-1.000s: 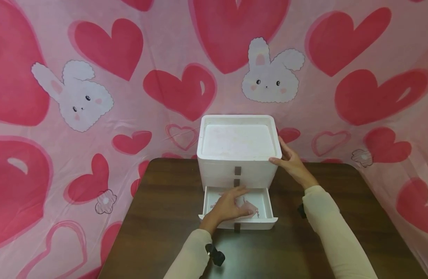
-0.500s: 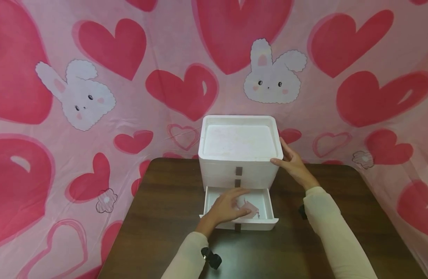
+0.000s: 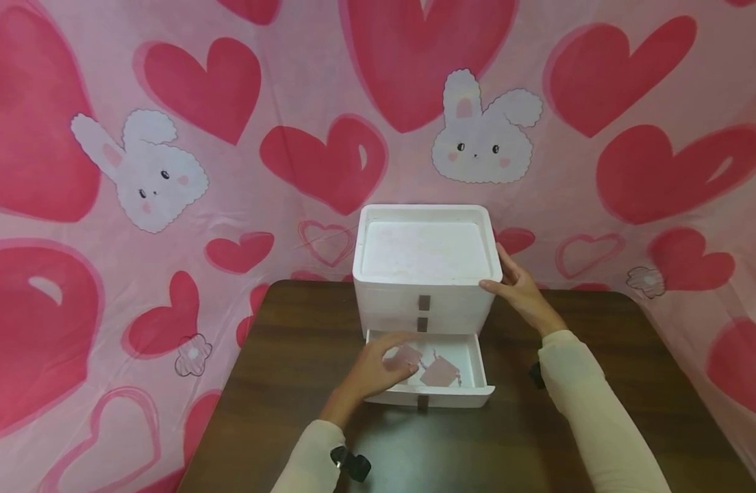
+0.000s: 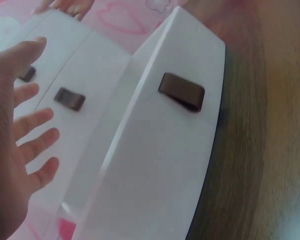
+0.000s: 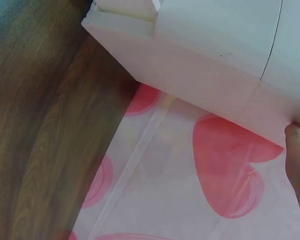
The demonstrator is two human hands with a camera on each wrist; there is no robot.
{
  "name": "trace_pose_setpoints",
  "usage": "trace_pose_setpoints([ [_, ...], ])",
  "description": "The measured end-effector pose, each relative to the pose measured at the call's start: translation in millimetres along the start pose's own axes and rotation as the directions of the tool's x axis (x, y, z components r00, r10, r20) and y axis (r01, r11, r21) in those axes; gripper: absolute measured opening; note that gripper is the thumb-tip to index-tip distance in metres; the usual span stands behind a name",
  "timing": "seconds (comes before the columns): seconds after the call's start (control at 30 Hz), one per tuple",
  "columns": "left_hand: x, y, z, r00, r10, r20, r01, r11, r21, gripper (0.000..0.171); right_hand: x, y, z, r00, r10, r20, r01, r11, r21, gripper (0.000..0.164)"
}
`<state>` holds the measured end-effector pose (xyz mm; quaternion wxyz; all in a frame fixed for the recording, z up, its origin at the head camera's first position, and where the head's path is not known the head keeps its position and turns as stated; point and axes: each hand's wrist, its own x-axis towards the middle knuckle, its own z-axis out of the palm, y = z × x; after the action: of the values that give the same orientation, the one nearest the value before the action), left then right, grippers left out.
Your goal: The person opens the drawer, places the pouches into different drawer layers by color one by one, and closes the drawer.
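A white drawer unit [image 3: 390, 305] stands on the table with its bottom drawer [image 3: 480, 363] pulled out. Inside the drawer lie two flat pink pieces, one at the left [image 3: 407, 356] and one in the middle [image 3: 441, 371], with small tie-like ends. My left hand [image 3: 376, 368] is over the drawer's left side, thumb and fingers spread with nothing between them; the left wrist view shows the same bare fingers beside the drawer front [image 4: 155, 135]. My right hand [image 3: 520, 291] rests at the unit's right front corner, thumb on the front edge and fingers along the side.
The unit's top is a shallow tray with a raised rim [image 3: 427, 279]. Brown tabs [image 3: 424, 302] mark the drawer fronts. Behind the dark wooden table [image 3: 304, 356] hangs a pink cloth [image 3: 402, 164] with hearts and rabbits.
My left hand has drawn back to the left across the drawer, uncovering the two pink pieces. My right hand stays at the unit's corner.
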<state>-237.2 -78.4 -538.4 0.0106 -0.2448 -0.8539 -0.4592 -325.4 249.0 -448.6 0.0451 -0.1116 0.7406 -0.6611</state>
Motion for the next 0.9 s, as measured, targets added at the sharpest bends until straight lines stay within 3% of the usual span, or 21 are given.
trace_pose_setpoints([
  [0.17,-8.1,-6.0,-9.8,0.998,0.012,-0.065,-0.012,1.0,0.005,0.052,-1.4,0.5,0.2,1.0,-0.015,-0.007,0.015,0.999,-0.033,0.09],
  [0.4,-20.8,-10.3,-22.3,0.991,-0.07,-0.114,0.074,0.997,0.033,0.052,-1.9,0.8,0.9,0.999,-0.038,-0.014,0.038,0.998,-0.04,0.088],
  [0.6,-35.2,-9.9,-20.1,0.985,-0.111,-0.131,0.111,0.994,-0.009,0.05,-3.1,0.4,1.9,0.999,-0.044,-0.019,0.043,0.998,-0.042,0.088],
  [0.67,-39.7,-8.7,-16.6,0.985,-0.101,-0.14,0.098,0.995,-0.028,0.046,-3.3,-0.6,2.3,0.999,-0.035,-0.023,0.033,0.998,-0.053,0.088],
  [0.8,-46.4,-4.9,-9.6,0.985,-0.025,-0.168,0.008,0.995,-0.096,0.039,-3.3,-2.5,2.7,0.999,-0.018,-0.029,0.016,0.998,-0.058,0.088],
  [0.9,-51.0,-3.1,-4.5,0.987,0.016,-0.161,-0.046,0.982,-0.182,0.034,-3.2,-4.1,2.7,1.0,-0.014,-0.025,0.013,0.998,-0.061,0.088],
])
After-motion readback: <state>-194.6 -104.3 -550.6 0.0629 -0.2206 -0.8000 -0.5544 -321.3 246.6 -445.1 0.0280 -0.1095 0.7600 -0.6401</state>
